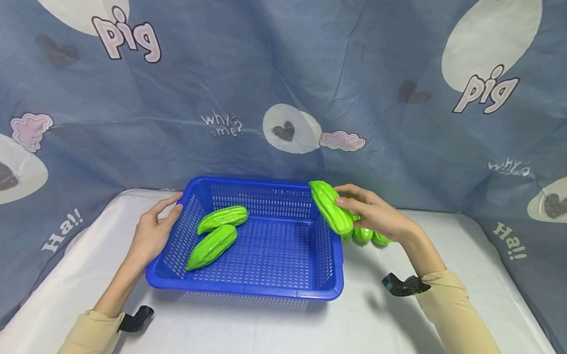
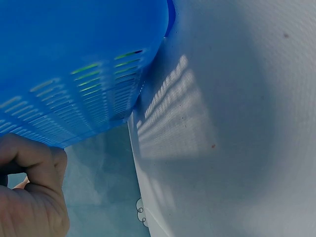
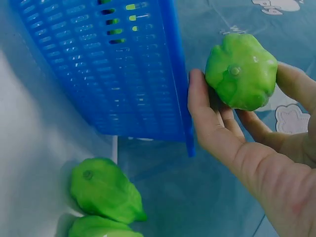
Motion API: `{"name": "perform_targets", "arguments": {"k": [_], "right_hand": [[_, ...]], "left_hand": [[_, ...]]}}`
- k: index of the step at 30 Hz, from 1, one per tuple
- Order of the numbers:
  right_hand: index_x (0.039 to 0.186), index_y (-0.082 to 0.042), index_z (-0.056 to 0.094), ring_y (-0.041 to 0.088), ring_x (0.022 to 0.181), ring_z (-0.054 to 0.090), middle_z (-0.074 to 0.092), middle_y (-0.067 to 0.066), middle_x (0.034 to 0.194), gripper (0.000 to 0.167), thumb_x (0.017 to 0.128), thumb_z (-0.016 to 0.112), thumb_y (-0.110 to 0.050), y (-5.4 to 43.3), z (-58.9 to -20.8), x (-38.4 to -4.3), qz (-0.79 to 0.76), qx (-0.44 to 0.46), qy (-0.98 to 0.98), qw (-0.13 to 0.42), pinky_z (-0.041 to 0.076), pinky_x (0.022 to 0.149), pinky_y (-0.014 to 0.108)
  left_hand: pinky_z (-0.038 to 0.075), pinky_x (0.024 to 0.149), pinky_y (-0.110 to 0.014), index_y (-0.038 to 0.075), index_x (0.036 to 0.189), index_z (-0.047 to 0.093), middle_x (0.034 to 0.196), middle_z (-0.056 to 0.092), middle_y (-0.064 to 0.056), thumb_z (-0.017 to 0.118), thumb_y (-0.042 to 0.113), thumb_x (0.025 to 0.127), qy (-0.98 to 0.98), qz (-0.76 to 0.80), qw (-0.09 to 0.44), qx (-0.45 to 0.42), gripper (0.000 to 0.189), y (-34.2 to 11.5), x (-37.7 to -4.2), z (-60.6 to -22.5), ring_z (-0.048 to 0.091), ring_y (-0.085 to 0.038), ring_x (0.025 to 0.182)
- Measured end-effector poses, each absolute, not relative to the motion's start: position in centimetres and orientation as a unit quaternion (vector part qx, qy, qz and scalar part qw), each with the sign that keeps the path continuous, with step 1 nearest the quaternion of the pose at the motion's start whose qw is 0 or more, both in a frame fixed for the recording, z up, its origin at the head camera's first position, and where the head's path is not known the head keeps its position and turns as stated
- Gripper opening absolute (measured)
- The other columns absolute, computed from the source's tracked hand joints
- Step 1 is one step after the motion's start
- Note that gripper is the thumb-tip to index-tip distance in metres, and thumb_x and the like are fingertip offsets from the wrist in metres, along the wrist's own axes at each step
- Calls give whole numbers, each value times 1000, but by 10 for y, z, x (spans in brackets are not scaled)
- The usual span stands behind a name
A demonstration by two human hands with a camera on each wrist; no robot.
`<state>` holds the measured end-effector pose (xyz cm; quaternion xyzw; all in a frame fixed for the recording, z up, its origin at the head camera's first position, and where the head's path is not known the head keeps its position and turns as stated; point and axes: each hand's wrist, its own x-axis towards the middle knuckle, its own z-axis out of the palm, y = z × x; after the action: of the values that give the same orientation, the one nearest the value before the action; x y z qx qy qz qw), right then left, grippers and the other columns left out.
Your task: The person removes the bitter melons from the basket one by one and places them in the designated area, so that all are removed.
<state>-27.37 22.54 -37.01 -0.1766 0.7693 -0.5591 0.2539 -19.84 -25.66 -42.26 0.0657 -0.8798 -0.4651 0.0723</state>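
Note:
A blue slotted plastic basket point(image 1: 247, 288) stands on the table, with two green ridged bitter melons, one point(image 1: 223, 218) behind the other point(image 1: 212, 247), at its left side. My left hand point(image 1: 149, 235) grips the basket's left rim; in the left wrist view its bent fingers point(image 2: 37, 160) lie against the slotted wall. Just over the right rim, my right hand point(image 1: 379, 215) holds another bitter melon point(image 1: 330, 207) between thumb and fingers. The right wrist view shows that melon's blunt stem end point(image 3: 242, 74) beside the rim.
Several more bitter melons point(image 1: 362, 235) lie on the table right of the basket, partly hidden under my right hand. White cloth point(image 1: 257, 340) covers the table. A blue printed curtain point(image 1: 273, 73) hangs close behind the basket.

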Motion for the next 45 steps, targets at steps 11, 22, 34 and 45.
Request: {"name": "perform_targets", "arguments": {"k": [11,22,34,45], "right_hand": [[162,-3,31,12,103,71,62,4,126,57,115,48,-29,243,-373,-273,-593,-143,755,242,61,95,40],[162,2,29,8,100,69,61,0,124,60,115,49,-32,259,-379,-272,-604,-130,751,233,59,93,32],[163,2,25,8,99,64,52,1,128,65,116,48,-37,283,-385,-270,-603,-97,761,219,59,96,32],[158,-2,31,6,104,69,58,-8,127,58,117,46,-40,311,-388,-272,-607,-90,766,191,60,95,31]], "left_hand": [[53,60,-26,23,162,51,113,80,-27,49,52,113,-878,-468,72,67,57,-257,-201,-422,69,3,66],[54,60,-25,22,162,51,113,80,-27,50,52,113,-876,-472,71,68,58,-257,-200,-422,69,3,67],[53,62,-25,23,163,50,118,79,-28,49,53,113,-879,-467,68,71,58,-258,-199,-423,68,6,69],[53,62,-24,23,163,49,117,79,-27,50,52,113,-877,-470,63,75,58,-258,-200,-424,68,5,68]]}}
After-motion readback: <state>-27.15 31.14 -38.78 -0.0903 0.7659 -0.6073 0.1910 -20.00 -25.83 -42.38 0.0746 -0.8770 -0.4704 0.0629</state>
